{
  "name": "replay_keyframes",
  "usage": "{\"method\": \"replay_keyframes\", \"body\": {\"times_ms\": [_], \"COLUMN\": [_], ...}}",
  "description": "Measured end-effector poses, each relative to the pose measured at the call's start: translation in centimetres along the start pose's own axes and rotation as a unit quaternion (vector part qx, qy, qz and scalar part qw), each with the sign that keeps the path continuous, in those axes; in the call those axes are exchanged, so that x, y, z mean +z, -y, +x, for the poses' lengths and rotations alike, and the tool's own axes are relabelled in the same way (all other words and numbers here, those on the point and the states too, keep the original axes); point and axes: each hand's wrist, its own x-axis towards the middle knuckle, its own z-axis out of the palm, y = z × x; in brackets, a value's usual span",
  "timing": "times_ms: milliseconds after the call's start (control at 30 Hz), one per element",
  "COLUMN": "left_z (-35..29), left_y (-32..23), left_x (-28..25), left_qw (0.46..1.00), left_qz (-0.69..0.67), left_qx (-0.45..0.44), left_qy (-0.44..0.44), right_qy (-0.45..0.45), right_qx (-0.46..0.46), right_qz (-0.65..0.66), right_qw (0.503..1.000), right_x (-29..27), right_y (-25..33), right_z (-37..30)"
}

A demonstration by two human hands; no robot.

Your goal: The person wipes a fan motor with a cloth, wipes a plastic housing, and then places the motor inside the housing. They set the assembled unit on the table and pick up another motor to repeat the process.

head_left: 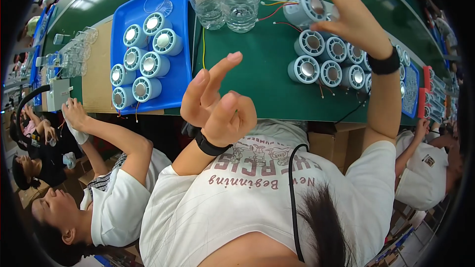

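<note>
My right hand (354,22) grips a pale blue cylindrical unit (306,10) by its side, thumb and fingers around it. It has a slotted ring and a silver disc on its end, with red and yellow wires trailing left. It is held just above the rows of similar units (311,43) on the right of the green table. My left hand (217,101) hovers over the table's near edge, its fingers apart and partly bent, with nothing in it. Beside it, a blue tray (175,76) bears several more such units (154,64) and a clear plastic cup (158,4).
Two clear bottles (242,0) stand behind the middle of the green table (242,79). At left are a cardboard sheet (96,81), clear cups (74,57) and a co-worker's hands (74,116). A blue tray (409,94) and red holders (424,101) lie far right.
</note>
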Motion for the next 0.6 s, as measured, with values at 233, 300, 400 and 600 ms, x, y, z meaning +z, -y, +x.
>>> {"method": "replay_keyframes", "body": {"times_ms": [233, 300, 400, 600], "left_z": [0.3, 0.4, 0.3, 0.3], "left_y": [-0.4, -0.5, -0.6, -0.2], "left_x": [-0.9, -1.0, -0.3, -0.5], "left_qw": [0.999, 1.0, 0.999, 0.999], "left_qz": [0.009, 0.018, -0.02, -0.028], "left_qx": [0.034, 0.006, -0.028, -0.021], "left_qy": [0.007, 0.011, -0.038, -0.021], "right_qy": [0.05, 0.069, 0.126, 0.035], "right_qx": [0.128, 0.162, 0.166, 0.033], "right_qz": [-0.065, -0.086, -0.112, -0.13], "right_qw": [0.988, 0.981, 0.972, 0.99], "right_x": [5.8, 6.8, 7.7, 5.0], "right_y": [-1.3, -1.3, -2.1, -6.9], "right_z": [2.7, 3.0, 3.3, 6.6]}}
